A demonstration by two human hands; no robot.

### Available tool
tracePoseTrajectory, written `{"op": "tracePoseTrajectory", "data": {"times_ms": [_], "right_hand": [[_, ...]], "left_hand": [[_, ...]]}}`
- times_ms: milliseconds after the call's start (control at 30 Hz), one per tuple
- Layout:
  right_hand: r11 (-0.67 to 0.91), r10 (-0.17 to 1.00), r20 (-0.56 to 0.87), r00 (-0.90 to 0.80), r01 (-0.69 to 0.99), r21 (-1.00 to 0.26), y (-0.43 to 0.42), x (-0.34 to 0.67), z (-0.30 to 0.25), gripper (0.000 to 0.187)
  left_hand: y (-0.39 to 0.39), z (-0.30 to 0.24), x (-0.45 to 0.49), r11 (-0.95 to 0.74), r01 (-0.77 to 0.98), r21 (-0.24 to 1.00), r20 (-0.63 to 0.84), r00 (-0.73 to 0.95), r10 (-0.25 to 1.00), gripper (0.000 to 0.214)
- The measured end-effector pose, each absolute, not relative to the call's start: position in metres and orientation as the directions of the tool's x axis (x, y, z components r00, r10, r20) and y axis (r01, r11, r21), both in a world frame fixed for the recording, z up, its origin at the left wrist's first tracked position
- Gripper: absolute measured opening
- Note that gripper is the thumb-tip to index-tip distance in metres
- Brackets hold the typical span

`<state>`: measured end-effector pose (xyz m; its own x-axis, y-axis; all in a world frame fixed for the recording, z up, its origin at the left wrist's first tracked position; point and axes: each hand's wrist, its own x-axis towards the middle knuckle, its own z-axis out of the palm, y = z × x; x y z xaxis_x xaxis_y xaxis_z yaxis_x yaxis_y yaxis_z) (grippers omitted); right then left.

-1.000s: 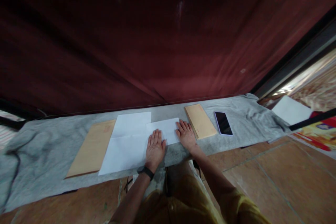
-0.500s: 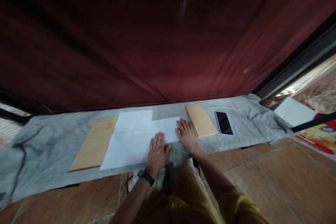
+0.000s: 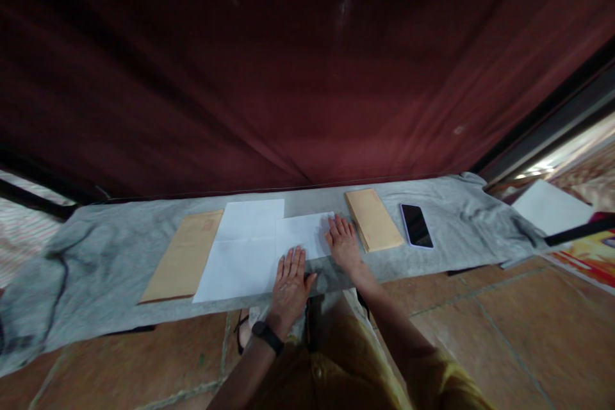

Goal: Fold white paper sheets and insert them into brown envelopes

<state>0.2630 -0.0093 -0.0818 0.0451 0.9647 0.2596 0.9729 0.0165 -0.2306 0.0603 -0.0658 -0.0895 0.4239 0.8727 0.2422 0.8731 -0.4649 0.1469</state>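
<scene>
My left hand (image 3: 289, 282) lies flat with fingers stretched out, its fingertips on the near edge of a small folded white sheet (image 3: 300, 235). My right hand (image 3: 344, 242) rests flat, fingers spread, on the right end of that same sheet. The folded sheet overlaps a larger white paper (image 3: 243, 250) to its left. All of this lies on a grey cloth (image 3: 100, 250) spread over a low ledge. A black band (image 3: 267, 335) circles my left wrist.
A brown envelope (image 3: 185, 256) lies left of the large paper, and another brown envelope (image 3: 373, 219) lies just right of my right hand. A black phone (image 3: 416, 225) sits further right. A dark red curtain (image 3: 298, 77) hangs behind. White paper (image 3: 550, 206) lies at far right on the tiled floor.
My left hand has slid back toward me, off most of the folded sheet to its near edge. The right hand has stayed on the sheet's right end. The camera view shifted slightly.
</scene>
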Motion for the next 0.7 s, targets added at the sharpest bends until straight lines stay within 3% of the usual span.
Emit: {"op": "tracePoseTrajectory", "data": {"times_ms": [233,700], "right_hand": [[0.212,0.952,0.27,-0.141,0.943,-0.257,-0.017,0.217,-0.085,0.047],[0.114,0.957,0.285,-0.046,0.967,-0.228,-0.033,0.264,-0.1,0.049]], "left_hand": [[-0.066,-0.091,0.058,-0.48,0.866,0.138,0.211,0.447,0.869,0.061],[-0.042,-0.069,0.056,-0.418,0.905,0.082,0.192,0.397,0.897,0.06]]}}
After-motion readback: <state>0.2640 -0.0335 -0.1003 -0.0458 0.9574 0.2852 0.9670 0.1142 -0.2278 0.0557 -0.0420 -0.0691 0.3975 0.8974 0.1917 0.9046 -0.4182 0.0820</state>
